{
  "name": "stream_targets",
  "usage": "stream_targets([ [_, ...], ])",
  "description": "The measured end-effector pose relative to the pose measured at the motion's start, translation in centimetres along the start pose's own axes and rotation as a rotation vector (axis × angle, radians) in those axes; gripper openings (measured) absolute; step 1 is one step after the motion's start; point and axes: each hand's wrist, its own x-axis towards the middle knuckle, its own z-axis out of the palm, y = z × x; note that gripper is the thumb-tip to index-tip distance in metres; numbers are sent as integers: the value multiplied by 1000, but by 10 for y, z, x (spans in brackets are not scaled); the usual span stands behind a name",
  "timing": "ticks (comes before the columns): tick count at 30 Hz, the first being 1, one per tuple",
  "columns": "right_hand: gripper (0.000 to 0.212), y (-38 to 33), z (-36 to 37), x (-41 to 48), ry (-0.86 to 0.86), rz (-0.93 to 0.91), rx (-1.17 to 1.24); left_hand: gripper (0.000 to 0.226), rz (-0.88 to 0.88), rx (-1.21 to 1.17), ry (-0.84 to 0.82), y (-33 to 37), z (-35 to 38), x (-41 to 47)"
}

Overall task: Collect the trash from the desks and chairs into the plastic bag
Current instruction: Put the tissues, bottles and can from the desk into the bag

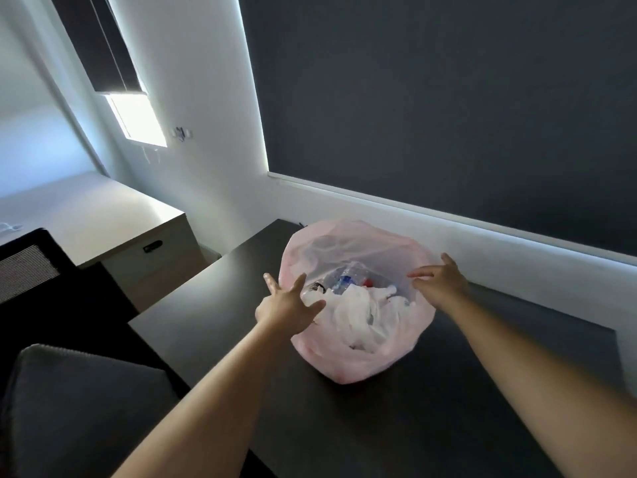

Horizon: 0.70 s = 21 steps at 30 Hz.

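Pink plastic bag point(358, 360): thin, see-through film, slumped into a rounded sack with its mouth wide open; it sits on the dark desk point(448, 408), near the wall edge.
Trash inside: crumpled white plastic point(358, 312) fills the near half; behind it lie a clear, ribbed bottle point(348, 279) with a blue label and a small red piece point(368, 282).
Left hand point(286, 305): fingers spread wide and straight at the bag's left rim, holding nothing; whether they touch the film cannot be told.
Right hand point(439, 282): fingers loosely extended at the bag's right rim, holding nothing.
Dark desk: flat, matte, nearly black top, with the bag the only thing seen on it.
In the way: nothing lies between the hands and the bag's mouth.
Grey seat point(79, 408): padded, woven cushion with rounded corners, just beside the desk's near left edge.
Mesh chair point(27, 267): black frame with a light mesh panel, further left.
Pale desk point(96, 215): smooth, light top, well apart on the left, over a drawer unit point(162, 257) with a dark handle.
Large blind point(448, 98): dark, smooth fabric behind the desk, with light showing along its edges.
Small blind point(100, 46): dark, partly lowered over a bright window point(138, 120).
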Motion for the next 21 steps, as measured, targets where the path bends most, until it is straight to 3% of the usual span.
stream_targets([
  [2, 25, 8, 10, 17, -117, 2, 37, 73, -34, -59, 8, 3, 12, 11],
  [4, 36, 6, 17, 16, -108, 30, 128, 79, -24, -133, 9, 2, 17, 14],
  [9, 56, -7, 23, 7, 92, 55, 240, 80, 70, -157, 102, 2, 5, 23],
  [16, 61, -45, -30, -29, 312, -18, 311, 67, 270, -214, 244, 3, -56, 10],
  [21, 64, -47, -68, -101, 489, 63, 327, 67, 489, -275, 251, 12, -89, -32],
])
